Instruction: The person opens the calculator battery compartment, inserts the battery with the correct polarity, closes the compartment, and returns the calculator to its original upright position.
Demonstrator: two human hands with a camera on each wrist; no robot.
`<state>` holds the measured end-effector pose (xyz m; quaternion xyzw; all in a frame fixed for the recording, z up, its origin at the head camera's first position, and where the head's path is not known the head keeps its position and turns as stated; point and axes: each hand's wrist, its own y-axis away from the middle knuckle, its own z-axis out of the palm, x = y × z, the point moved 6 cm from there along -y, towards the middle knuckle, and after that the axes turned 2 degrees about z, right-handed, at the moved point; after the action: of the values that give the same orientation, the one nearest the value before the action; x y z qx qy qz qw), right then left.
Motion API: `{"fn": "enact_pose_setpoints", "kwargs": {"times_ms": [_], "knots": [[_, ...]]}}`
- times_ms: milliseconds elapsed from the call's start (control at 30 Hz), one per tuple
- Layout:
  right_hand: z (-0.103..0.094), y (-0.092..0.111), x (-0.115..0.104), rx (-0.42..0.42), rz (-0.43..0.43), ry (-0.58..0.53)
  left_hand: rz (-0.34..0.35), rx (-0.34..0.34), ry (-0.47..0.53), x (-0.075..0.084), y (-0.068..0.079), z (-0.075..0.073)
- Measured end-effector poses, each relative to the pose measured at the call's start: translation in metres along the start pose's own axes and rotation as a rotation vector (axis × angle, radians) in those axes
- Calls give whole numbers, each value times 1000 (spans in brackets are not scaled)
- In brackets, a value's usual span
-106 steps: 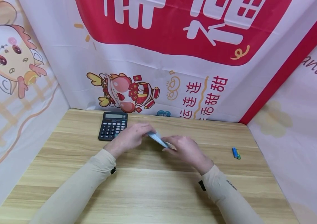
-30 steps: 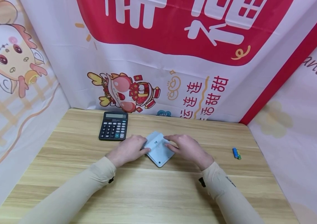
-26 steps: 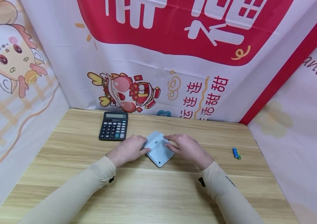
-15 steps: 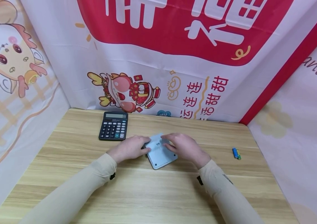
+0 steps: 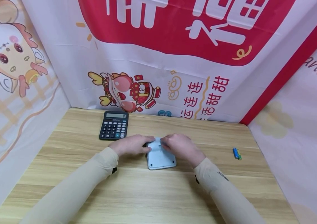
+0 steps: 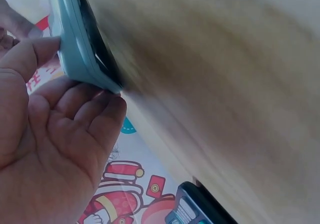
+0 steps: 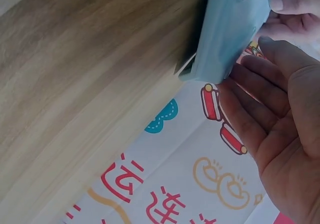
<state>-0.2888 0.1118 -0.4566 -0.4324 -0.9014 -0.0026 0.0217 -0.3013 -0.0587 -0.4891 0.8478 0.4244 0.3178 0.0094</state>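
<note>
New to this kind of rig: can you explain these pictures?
There is no robot: a person works with two bare hands. The wide picture comes from a camera worn on the head, looking down; the other two come from a camera on each wrist. On the wooden table lie a black calculator and, toward the right, what look like two small batteries. The left hand grips a light-blue device by its left side; the right hand holds it near the far right corner.
</note>
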Motion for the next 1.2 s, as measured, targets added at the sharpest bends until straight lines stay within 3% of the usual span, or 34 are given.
{"fn": "enact_pose_setpoints", "kwargs": {"times_ms": [200, 433, 633, 900, 1200], "knots": [[1, -2, -5, 23, -61, 79, 19, -23, -23, 1, -2, -4], [0, -4, -10, 21, -86, 134, -15, -9, -36, 4, -2, -5], [-1, -7, -11, 1, -108, 137, -49, -4, -33, 6, -1, -4], [-2, -10, -11, -4, -116, 122, -43, -5, -46, 3, -2, -6], [-2, -9, -6, -17, -67, 70, -52, -8, -44, 1, -4, -5]]}}
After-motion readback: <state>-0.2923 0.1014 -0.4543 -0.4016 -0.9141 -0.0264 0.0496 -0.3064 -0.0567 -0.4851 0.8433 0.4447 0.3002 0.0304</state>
